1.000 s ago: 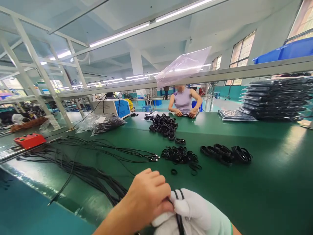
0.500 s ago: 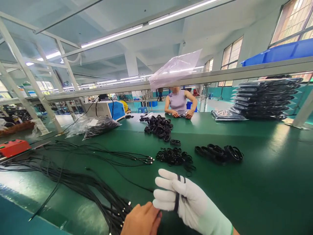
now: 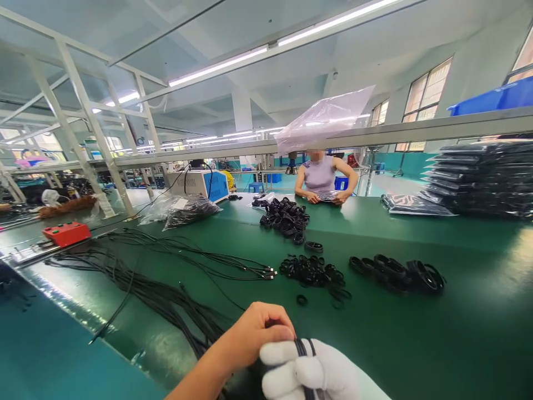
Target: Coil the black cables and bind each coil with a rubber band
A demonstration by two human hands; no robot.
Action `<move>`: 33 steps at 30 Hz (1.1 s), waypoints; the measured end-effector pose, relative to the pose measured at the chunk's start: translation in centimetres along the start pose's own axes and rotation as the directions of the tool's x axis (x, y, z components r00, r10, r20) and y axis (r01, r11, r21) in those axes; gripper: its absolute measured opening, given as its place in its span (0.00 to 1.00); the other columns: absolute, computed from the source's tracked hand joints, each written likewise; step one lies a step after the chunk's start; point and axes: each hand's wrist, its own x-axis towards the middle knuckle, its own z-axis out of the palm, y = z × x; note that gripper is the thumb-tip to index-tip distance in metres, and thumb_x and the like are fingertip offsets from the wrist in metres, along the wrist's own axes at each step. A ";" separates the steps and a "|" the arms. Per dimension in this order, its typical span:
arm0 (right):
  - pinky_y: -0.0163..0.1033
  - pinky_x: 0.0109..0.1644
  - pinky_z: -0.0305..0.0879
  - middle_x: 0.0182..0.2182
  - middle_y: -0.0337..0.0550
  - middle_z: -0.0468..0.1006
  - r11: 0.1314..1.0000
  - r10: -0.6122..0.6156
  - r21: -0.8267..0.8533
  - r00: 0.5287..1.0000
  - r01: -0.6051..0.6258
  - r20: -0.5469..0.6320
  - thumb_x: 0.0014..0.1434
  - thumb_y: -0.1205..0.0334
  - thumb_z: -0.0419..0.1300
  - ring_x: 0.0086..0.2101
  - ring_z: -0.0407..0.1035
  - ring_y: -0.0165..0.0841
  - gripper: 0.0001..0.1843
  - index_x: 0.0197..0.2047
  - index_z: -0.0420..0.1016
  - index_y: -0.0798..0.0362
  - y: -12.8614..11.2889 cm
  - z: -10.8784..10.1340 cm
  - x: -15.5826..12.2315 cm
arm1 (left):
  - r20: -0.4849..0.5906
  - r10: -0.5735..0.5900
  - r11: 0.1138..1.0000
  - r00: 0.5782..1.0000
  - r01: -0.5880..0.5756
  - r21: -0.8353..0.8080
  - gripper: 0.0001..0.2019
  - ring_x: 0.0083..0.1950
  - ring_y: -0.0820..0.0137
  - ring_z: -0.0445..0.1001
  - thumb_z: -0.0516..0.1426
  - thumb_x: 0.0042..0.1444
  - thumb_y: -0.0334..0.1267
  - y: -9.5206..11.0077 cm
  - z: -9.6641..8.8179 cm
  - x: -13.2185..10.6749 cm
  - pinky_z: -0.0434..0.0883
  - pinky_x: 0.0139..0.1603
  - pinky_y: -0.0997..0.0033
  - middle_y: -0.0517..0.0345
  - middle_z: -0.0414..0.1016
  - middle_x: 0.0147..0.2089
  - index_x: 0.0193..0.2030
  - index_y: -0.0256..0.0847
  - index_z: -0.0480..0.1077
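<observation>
A glossy green work surface (image 3: 416,339) fills the lower view, its near left edge meeting a teal floor (image 3: 37,344). At the near side, a black cable (image 3: 300,348) loops around the fingers of the white-gloved right hand (image 3: 308,366), which is curled closed on it, thumb pressed in. The bare left hand (image 3: 260,336) is beside those loops, thumb and forefinger nearly together; whether they pinch the cable, I cannot tell.

Loose long cables (image 3: 154,303) stretch across the left of the surface, near a red box (image 3: 67,234). Small black rings (image 3: 312,271) lie beyond the hands, larger coils (image 3: 395,272) to their right. Farther back are a blue-and-white machine (image 3: 200,184), a plastic bag (image 3: 191,212) and a tall stack of dark packets (image 3: 483,180). Behind the far edge, 1 co-worker (image 3: 320,175) has both hands on the surface. A pale rail (image 3: 395,135) crosses above, under strip lights (image 3: 220,65); windows (image 3: 427,86) line the right wall.
</observation>
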 end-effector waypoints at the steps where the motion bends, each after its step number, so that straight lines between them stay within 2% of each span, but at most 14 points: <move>1: 0.32 0.31 0.51 0.23 0.31 0.56 0.994 -0.057 0.091 0.998 0.058 -0.016 0.48 0.59 0.68 0.22 0.52 0.21 0.19 0.41 0.69 0.58 -0.3 0.2 0.1 | -0.038 -0.004 0.997 0.999 0.007 0.081 0.12 0.31 0.72 0.70 0.51 0.58 0.37 -0.8 0.5 -0.1 0.65 0.30 0.77 0.60 0.75 0.29 0.30 0.36 0.72; 3: 0.32 0.31 0.53 0.22 0.29 0.55 0.954 -0.187 0.217 0.976 0.207 -0.112 0.48 0.65 0.68 0.22 0.52 0.21 0.16 0.38 0.69 0.58 -1.1 0.4 0.2 | -0.129 -0.014 0.970 0.992 0.045 0.238 0.14 0.33 0.69 0.70 0.47 0.60 0.35 -2.0 1.4 -0.6 0.65 0.34 0.72 0.57 0.74 0.31 0.30 0.37 0.72; 6: 0.39 0.39 0.62 0.25 0.33 0.65 0.917 -0.317 0.144 0.900 0.372 -0.300 0.48 0.65 0.69 0.26 0.61 0.24 0.16 0.39 0.70 0.57 -2.2 -0.1 0.0 | -0.219 0.040 0.898 0.975 0.061 0.435 0.14 0.34 0.65 0.69 0.45 0.60 0.33 -2.6 2.7 -2.3 0.63 0.39 0.66 0.55 0.73 0.32 0.32 0.39 0.71; 8: 0.46 0.47 0.63 0.32 0.41 0.73 0.914 -0.340 0.059 0.836 0.402 -0.432 0.46 0.62 0.70 0.33 0.69 0.31 0.22 0.44 0.70 0.57 -2.4 -0.6 -0.1 | -0.213 0.203 0.810 0.956 -0.041 0.585 0.14 0.31 0.67 0.69 0.45 0.60 0.31 -2.2 3.7 -3.3 0.61 0.36 0.68 0.57 0.73 0.31 0.33 0.41 0.70; 10: 0.50 0.51 0.62 0.40 0.49 0.76 0.924 -0.337 -0.027 0.780 0.381 -0.527 0.45 0.60 0.71 0.39 0.72 0.38 0.27 0.48 0.69 0.58 -2.1 -0.8 -0.2 | -0.175 0.387 0.707 0.906 -0.169 0.687 0.13 0.27 0.69 0.68 0.46 0.59 0.28 -1.3 4.6 -4.0 0.59 0.31 0.70 0.60 0.72 0.28 0.31 0.42 0.69; 12: 0.46 0.51 0.62 0.43 0.50 0.76 0.952 -0.301 -0.124 0.786 0.279 -0.539 0.48 0.59 0.69 0.42 0.72 0.37 0.26 0.49 0.69 0.56 -1.6 -0.7 -0.4 | -0.172 0.494 0.656 0.852 -0.236 0.717 0.11 0.25 0.71 0.66 0.48 0.57 0.28 -0.1 4.8 -4.1 0.57 0.29 0.70 0.61 0.71 0.26 0.28 0.41 0.67; 14: 0.40 0.46 0.63 0.39 0.50 0.77 0.971 -0.213 -0.197 0.862 0.135 -0.460 0.51 0.60 0.67 0.39 0.72 0.35 0.21 0.47 0.71 0.59 -1.1 -0.5 -0.6 | -0.176 0.516 0.662 0.838 -0.260 0.703 0.08 0.25 0.71 0.65 0.53 0.57 0.32 1.2 4.0 -3.9 0.56 0.29 0.70 0.62 0.70 0.25 0.26 0.40 0.67; 17: 0.38 0.38 0.63 0.32 0.52 0.75 0.982 -0.014 -0.185 0.965 -0.036 -0.262 0.49 0.56 0.67 0.32 0.70 0.33 0.23 0.42 0.74 0.67 -0.5 -0.4 -0.9 | -0.166 0.380 0.804 0.910 -0.237 0.546 0.05 0.29 0.72 0.66 0.62 0.50 0.35 2.9 1.3 -3.6 0.57 0.31 0.73 0.64 0.71 0.27 0.27 0.41 0.70; 20: 0.37 0.38 0.61 0.31 0.50 0.73 0.991 0.098 -0.083 0.989 -0.108 -0.114 0.47 0.57 0.68 0.30 0.68 0.30 0.24 0.42 0.73 0.67 0.2 -0.8 -0.8 | -0.090 0.090 0.980 0.992 -0.073 0.184 0.04 0.30 0.75 0.66 0.63 0.46 0.31 3.5 -0.8 -3.1 0.59 0.30 0.78 0.65 0.71 0.29 0.27 0.40 0.72; 23: 0.33 0.34 0.57 0.25 0.41 0.70 0.992 0.117 0.049 0.993 -0.116 -0.021 0.46 0.63 0.68 0.26 0.62 0.25 0.17 0.37 0.73 0.63 1.0 -1.4 -0.3 | 0.048 -0.075 0.975 0.996 0.083 -0.206 0.04 0.27 0.76 0.64 0.63 0.42 0.33 2.6 -1.1 -2.3 0.60 0.27 0.79 0.65 0.69 0.25 0.25 0.37 0.72; 25: 0.32 0.32 0.55 0.23 0.36 0.66 0.982 0.110 0.152 0.994 -0.112 0.016 0.44 0.68 0.69 0.23 0.58 0.22 0.15 0.36 0.71 0.61 1.4 -1.5 0.1 | 0.053 -0.087 0.945 0.995 0.099 -0.311 0.07 0.27 0.75 0.64 0.60 0.46 0.38 1.5 -0.5 -1.7 0.61 0.28 0.79 0.64 0.68 0.24 0.26 0.36 0.72; 27: 0.32 0.31 0.54 0.22 0.32 0.63 0.969 0.039 0.246 0.999 -0.037 0.000 0.44 0.70 0.69 0.21 0.56 0.20 0.16 0.37 0.70 0.60 1.4 -1.5 0.4 | -0.005 -0.078 0.960 0.997 0.074 -0.271 0.10 0.29 0.73 0.65 0.54 0.52 0.39 0.4 0.3 -1.4 0.62 0.30 0.78 0.62 0.69 0.26 0.27 0.36 0.71; 29: 0.33 0.33 0.58 0.23 0.32 0.66 0.953 -0.080 0.282 0.991 0.108 -0.107 0.45 0.69 0.69 0.22 0.60 0.21 0.19 0.41 0.71 0.59 1.0 -1.5 0.5 | -0.058 -0.083 0.982 0.995 0.072 -0.172 0.11 0.31 0.72 0.66 0.49 0.54 0.37 -0.5 1.1 -1.5 0.62 0.32 0.77 0.61 0.71 0.28 0.28 0.37 0.71; 33: 0.43 0.50 0.63 0.40 0.45 0.78 0.918 -0.267 0.167 0.873 0.359 -0.407 0.45 0.64 0.71 0.40 0.72 0.33 0.25 0.47 0.73 0.56 -1.0 -1.5 0.1 | -0.225 -0.141 0.954 0.964 0.193 0.229 0.14 0.30 0.70 0.69 0.45 0.60 0.34 -1.3 2.8 -2.7 0.59 0.30 0.75 0.61 0.72 0.28 0.31 0.41 0.69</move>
